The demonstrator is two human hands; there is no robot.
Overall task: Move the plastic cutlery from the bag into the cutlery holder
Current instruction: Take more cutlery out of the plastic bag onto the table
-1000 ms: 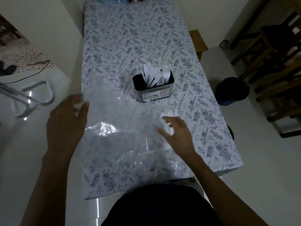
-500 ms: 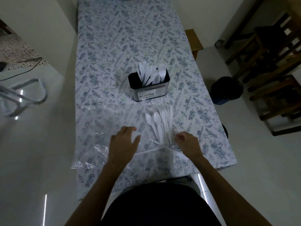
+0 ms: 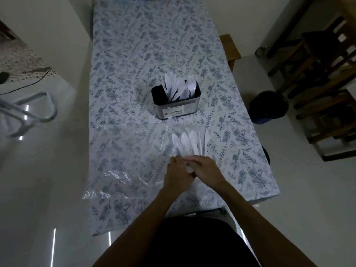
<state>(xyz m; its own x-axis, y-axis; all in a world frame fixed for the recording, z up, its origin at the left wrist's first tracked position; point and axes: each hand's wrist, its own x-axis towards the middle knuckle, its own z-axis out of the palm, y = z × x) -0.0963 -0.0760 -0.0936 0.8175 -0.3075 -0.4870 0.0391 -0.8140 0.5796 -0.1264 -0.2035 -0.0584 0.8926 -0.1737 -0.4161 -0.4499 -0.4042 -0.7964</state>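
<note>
On the floral-clothed desk (image 3: 134,54), both hands — left hand (image 3: 178,175), right hand (image 3: 207,170) — curl around the white spoons' (image 3: 187,140) handles atop the clear bag (image 3: 123,160); next, lifting the bunch to the cutlery holder (image 3: 176,104).

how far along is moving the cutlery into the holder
Partly done. The cutlery holder already stands full of white pieces. In hand: the left hand and right hand gather the loose spoons by their handles. Left: lifting that bunch across; the bag lies flat.
</note>
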